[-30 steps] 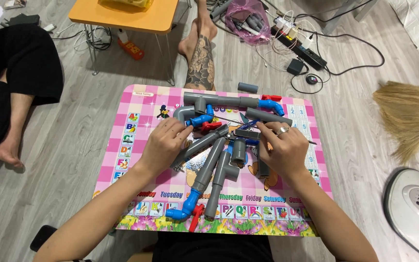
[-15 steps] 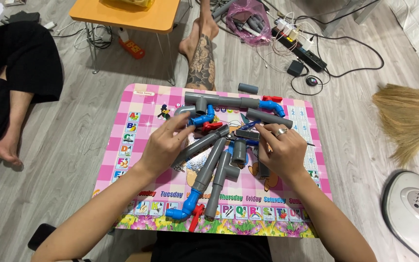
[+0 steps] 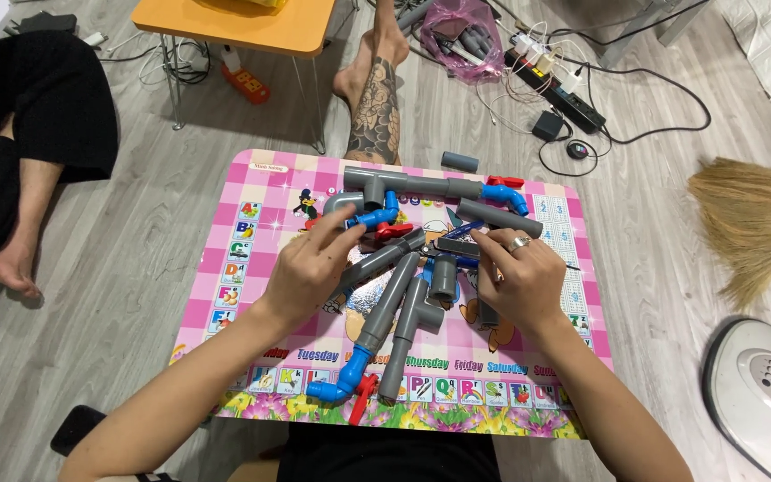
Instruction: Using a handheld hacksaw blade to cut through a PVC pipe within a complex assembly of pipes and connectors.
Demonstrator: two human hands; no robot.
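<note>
On a pink checked play table [image 3: 252, 268] lies a heap of grey plastic pipes [image 3: 394, 299] joined by blue elbows [image 3: 336, 386] and red valve handles [image 3: 392, 232]. My left hand [image 3: 310, 268] rests on the pile's left side, fingers curled over a slanted grey pipe next to a blue fitting [image 3: 377, 217]. My right hand [image 3: 521, 281], with a ring on one finger, grips a pipe piece at the pile's right side, just below a loose grey pipe [image 3: 499, 217]. A long grey pipe run [image 3: 421, 185] with a blue end elbow lies across the far side.
A small orange table [image 3: 243, 22] stands beyond. A person's tattooed leg [image 3: 375, 107] and another person's bare foot [image 3: 15, 263] are on the grey wood floor. A power strip with cables [image 3: 564, 94], a straw broom [image 3: 751, 219] and a white appliance [image 3: 765, 388] lie to the right.
My left hand has shifted slightly up toward the blue fitting and red handle. My right hand stays on the pipe pieces at the right.
</note>
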